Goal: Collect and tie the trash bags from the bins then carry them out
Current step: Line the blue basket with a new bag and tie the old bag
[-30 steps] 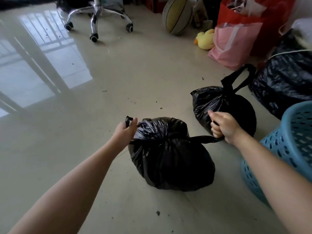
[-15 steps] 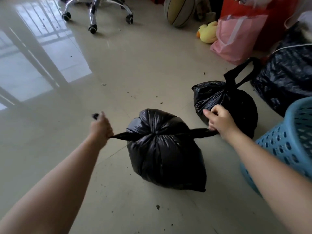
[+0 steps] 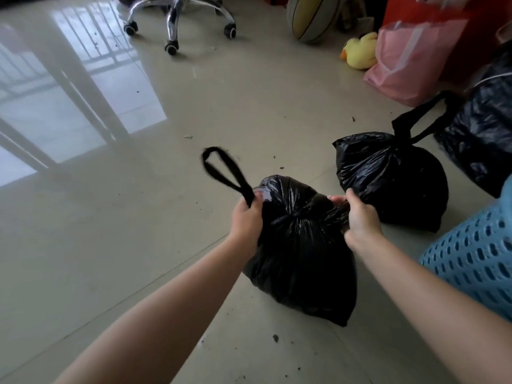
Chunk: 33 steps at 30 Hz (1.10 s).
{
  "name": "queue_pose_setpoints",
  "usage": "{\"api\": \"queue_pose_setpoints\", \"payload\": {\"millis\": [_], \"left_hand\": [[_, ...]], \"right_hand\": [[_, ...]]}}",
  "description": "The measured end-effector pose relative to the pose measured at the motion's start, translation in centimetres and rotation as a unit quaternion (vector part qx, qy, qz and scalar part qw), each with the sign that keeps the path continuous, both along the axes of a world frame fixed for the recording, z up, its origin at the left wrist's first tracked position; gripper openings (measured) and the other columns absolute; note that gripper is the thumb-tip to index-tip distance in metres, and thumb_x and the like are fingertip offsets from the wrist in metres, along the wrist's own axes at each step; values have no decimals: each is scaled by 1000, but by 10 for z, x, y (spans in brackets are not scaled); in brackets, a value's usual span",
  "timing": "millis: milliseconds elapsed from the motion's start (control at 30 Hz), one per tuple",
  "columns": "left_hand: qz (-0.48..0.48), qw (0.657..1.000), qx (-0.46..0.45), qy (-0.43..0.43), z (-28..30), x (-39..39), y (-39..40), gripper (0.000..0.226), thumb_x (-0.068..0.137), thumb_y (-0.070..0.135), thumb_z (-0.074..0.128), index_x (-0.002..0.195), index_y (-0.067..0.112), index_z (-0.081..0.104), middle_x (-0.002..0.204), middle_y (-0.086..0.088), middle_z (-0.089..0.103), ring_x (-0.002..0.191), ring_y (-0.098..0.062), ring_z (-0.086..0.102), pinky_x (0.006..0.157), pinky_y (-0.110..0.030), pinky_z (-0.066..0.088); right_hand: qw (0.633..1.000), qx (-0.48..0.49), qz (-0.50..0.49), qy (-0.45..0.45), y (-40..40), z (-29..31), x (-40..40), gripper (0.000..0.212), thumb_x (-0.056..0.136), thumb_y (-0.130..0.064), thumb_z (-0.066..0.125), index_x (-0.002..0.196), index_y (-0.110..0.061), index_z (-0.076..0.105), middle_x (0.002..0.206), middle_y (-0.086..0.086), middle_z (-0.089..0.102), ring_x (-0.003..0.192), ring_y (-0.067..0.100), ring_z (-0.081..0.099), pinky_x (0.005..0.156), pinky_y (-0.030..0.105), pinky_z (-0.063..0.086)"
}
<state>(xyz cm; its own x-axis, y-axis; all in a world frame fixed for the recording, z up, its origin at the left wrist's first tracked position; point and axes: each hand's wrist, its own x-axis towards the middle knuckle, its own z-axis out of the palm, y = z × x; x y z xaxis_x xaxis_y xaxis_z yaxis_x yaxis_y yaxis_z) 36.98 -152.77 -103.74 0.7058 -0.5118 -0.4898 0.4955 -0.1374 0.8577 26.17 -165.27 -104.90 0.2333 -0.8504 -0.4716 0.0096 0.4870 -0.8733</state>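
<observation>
Right now I am in the tying step: my left hand (image 3: 246, 217) is clenched round one black handle loop (image 3: 221, 170) of the trash bag (image 3: 302, 259), the loop sticking up and away to the left, while my right hand (image 3: 360, 220) grasps the gathered plastic on the other side of the neck, though I cannot quite tell whether that is the second handle or just bunched bag, since my fingers hide it. The bag sits on the floor (image 3: 194, 106) directly in front of me, its top already cinched into folds. A second bag (image 3: 393, 181), tied with its handles standing up, rests just beyond and to the right, apart from the one I hold. I judge the next move calls for crossing the two ends over the neck and pulling them tight into a knot, keeping tension so the gathered top does not slacken. The floor is glossy pale tile with bits of dirt scattered about and window light reflected on it. A blue perforated basket (image 3: 476, 259) stands at my right; farther off are a chair base (image 3: 171, 20) on wheels, a ball (image 3: 313, 18), a yellow plush duck (image 3: 360, 51) and a pink bag (image 3: 410, 59).
</observation>
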Motion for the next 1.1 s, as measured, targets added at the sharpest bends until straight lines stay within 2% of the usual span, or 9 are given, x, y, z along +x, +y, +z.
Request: {"api": "queue_pose_setpoints", "payload": {"millis": [100,200,300,600,667,733,867,1000,1100], "left_hand": [[-58,994,-69,-66,1,0,1,46,100,25,30,60,14,51,61,4,61,66,-11,59,78,-25,47],[-49,973,-208,83,9,6,-4,61,100,33,21,44,16,39,32,6,39,33,-10,43,52,-21,49],[-65,973,-168,143,7,-5,-7,74,99,38,19,29,20,33,27,9,24,24,-7,23,37,-15,36],[-194,979,-61,29,10,-11,-12,46,96,22,36,53,18,22,31,11,24,30,-6,20,42,-20,23],[-255,962,-83,45,19,-12,-10,28,71,6,45,55,17,24,36,9,30,33,-6,25,47,-23,21],[-316,942,-105,44,30,-12,-8,17,53,-1,33,57,15,28,44,5,36,39,-8,33,49,-23,25],[-437,892,-114,-12,39,-11,-13,24,85,-9,39,69,7,47,53,4,56,47,-7,53,55,-19,46],[-506,854,-118,-36,42,-17,-17,36,99,7,26,88,15,60,87,6,71,77,-4,69,84,-22,52],[-460,883,-98,-3,35,-23,-17,34,101,18,21,86,16,51,69,4,73,55,-7,67,61,-20,54]], "right_hand": [[1000,-11,-1,-15,-9,15,0,55,97,-33,35,47,-12,43,39,0,61,76,27,61,85,38,48],[985,89,-34,-145,-18,26,-5,54,98,-39,28,50,-15,28,23,-5,35,27,12,41,46,20,39],[993,81,61,-56,-21,26,-11,64,98,-41,23,39,-17,23,21,-8,20,18,7,17,29,6,19],[990,9,117,75,-18,12,-16,56,98,-38,28,46,-16,21,20,-7,18,18,5,15,29,5,20],[986,29,151,72,-17,11,-22,54,97,-35,32,47,-14,27,21,-8,21,18,6,17,29,6,21],[980,57,184,53,-16,11,-24,49,96,-30,33,50,-15,31,21,-9,22,17,6,19,30,5,20],[965,67,250,26,-18,18,-15,41,92,-21,27,53,-15,35,21,-6,23,19,6,20,30,9,19],[966,104,235,-16,-16,18,-14,47,87,-15,26,47,-9,48,32,0,36,32,14,32,44,23,24],[965,143,214,-49,-18,14,-20,60,93,-20,25,42,-8,55,36,2,46,39,18,44,52,28,29]]}}
